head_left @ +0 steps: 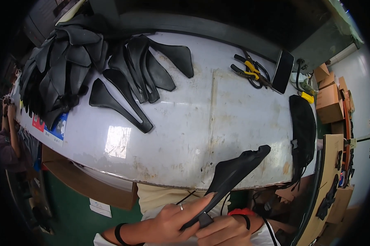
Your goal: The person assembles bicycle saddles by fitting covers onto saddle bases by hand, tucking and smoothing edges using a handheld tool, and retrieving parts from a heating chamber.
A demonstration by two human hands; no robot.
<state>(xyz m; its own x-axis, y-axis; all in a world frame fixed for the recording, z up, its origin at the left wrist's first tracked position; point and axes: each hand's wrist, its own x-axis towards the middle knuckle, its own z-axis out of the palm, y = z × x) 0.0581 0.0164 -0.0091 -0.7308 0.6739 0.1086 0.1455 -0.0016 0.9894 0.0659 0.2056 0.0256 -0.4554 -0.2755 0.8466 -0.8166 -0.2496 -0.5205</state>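
Observation:
Both my hands hold one black saddle-shaped shell (234, 170) at the near edge of the white table (185, 135). My left hand (172, 221), with a ring and a black wristband, grips its narrow end from the left, thumb along the edge. My right hand (224, 231), wearing a red and black band, closes on the same narrow end from below. The wide end of the shell points up and right over the table.
A big pile of black shells (66, 61) lies at the far left, with several more (140, 69) spread beside it. Yellow-handled pliers (250, 71), a phone (282, 70) and a black cloth piece (303, 127) lie at right. Cardboard boxes (328, 102) stand beyond. Another person (8, 135) is at far left.

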